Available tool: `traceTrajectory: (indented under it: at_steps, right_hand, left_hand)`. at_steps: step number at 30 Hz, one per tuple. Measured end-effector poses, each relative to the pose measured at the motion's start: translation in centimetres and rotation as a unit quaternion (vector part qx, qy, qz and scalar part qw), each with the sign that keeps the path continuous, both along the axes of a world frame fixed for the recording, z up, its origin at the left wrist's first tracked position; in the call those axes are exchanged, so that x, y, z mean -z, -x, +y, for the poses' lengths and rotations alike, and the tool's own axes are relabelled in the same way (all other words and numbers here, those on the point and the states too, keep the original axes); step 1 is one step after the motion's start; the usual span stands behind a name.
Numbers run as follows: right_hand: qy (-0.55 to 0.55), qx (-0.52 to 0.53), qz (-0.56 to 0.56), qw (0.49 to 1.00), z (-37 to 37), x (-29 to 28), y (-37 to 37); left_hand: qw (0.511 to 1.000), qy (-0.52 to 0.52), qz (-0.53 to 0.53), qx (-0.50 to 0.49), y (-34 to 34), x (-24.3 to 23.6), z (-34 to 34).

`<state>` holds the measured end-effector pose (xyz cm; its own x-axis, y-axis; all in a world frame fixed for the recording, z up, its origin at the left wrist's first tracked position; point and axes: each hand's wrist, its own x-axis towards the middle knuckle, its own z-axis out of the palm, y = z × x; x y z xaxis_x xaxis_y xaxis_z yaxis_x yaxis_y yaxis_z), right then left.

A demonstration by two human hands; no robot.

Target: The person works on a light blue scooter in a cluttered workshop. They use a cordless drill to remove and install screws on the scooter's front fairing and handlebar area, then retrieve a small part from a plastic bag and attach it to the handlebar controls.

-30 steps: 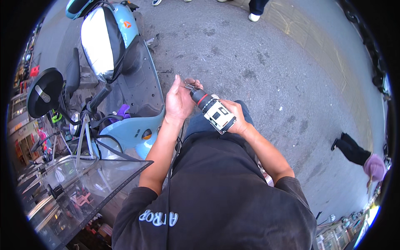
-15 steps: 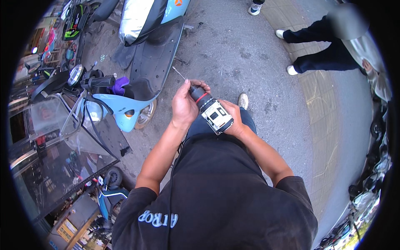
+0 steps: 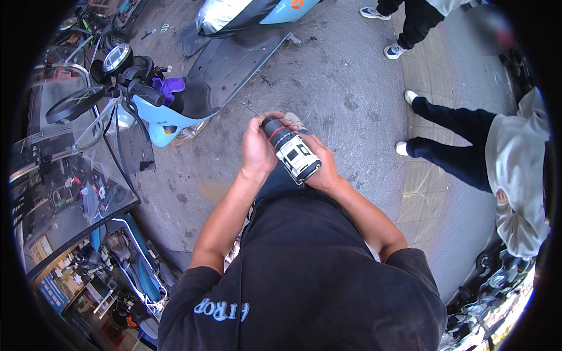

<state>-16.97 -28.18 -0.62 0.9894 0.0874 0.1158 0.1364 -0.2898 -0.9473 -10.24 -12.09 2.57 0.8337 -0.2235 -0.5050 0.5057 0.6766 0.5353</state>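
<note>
My right hand (image 3: 323, 164) grips a white-and-black power drill (image 3: 295, 157) with a red ring near its front, held over my legs. My left hand (image 3: 257, 146) is wrapped round the drill's black chuck (image 3: 273, 127), thumb along its side. A long thin bit (image 3: 250, 109) sticks out of the chuck toward the upper left, beside the footboard of a light-blue scooter (image 3: 157, 120).
Scooter handlebars (image 3: 140, 88) with a purple cloth (image 3: 170, 86) and a clear windshield (image 3: 70, 181) fill the left. Two people (image 3: 451, 152) (image 3: 413, 26) stand at the right on paving. Parked vehicles (image 3: 486, 263) line the far right edge.
The view has turned, shifting the scooter up and bringing more of two people in at the right. My left hand's fingers, earlier looser at the bit, have closed round the chuck.
</note>
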Motion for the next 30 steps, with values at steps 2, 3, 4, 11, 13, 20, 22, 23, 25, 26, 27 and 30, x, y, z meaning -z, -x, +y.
traceTrajectory:
  at_steps: [2, 3, 4, 11, 13, 20, 22, 23, 25, 26, 27, 30]
  right_hand:
    - [0.002, -0.009, -0.019, 1.0, 0.0, -0.1, -2.5]
    - [0.007, -0.024, -0.031, 0.999, 0.0, -0.2, -3.9]
    - [0.015, -0.039, -0.034, 0.999, 0.2, -0.3, -5.1]
    - [0.038, -0.121, -0.072, 0.989, 0.7, -3.6, -15.9]
    - [0.036, -0.127, -0.049, 0.99, 2.4, -3.9, -19.8]
    - [-0.042, -0.123, 0.007, 0.991, 6.7, -3.9, -25.4]
    - [-0.03, -0.117, -0.02, 0.992, 8.0, -3.4, -26.8]
    - [-0.019, -0.129, -0.024, 0.991, 8.5, -3.0, -27.6]
    - [-0.011, -0.144, -0.011, 0.989, 8.9, -2.9, -29.2]
    - [-0.004, -0.159, -0.004, 0.987, 9.1, -2.8, -30.1]
    - [-0.001, -0.174, -0.001, 0.985, 9.0, -3.0, -30.9]
    - [0.02, -0.24, 0.075, 0.968, 9.7, -3.0, -33.8]
  left_hand:
    - [0.999, -0.005, -0.023, -0.035, -1.6, -0.1, 0.1]
    - [0.999, -0.004, -0.026, -0.046, -2.5, -0.3, 0.1]
    - [0.998, -0.005, -0.024, -0.056, -3.4, -0.8, 0.2]
    - [0.987, -0.044, -0.099, -0.12, -11.5, -3.8, 1.2]
    - [0.986, -0.022, -0.099, -0.136, -14.9, -3.9, 3.1]
    - [0.976, -0.003, 0.01, -0.217, -20.2, -1.6, 8.1]
    - [0.969, 0.005, 0.046, -0.242, -21.4, -0.6, 9.2]
    - [0.965, 0.018, 0.06, -0.256, -22.0, -0.1, 9.7]
    - [0.956, 0.029, 0.077, -0.282, -22.9, 0.2, 10.1]
    - [0.952, 0.034, 0.081, -0.293, -23.5, 0.4, 10.4]
    - [0.948, 0.035, 0.084, -0.305, -23.9, 0.2, 10.4]
    - [0.935, 0.041, 0.097, -0.337, -25.5, 0.1, 10.8]
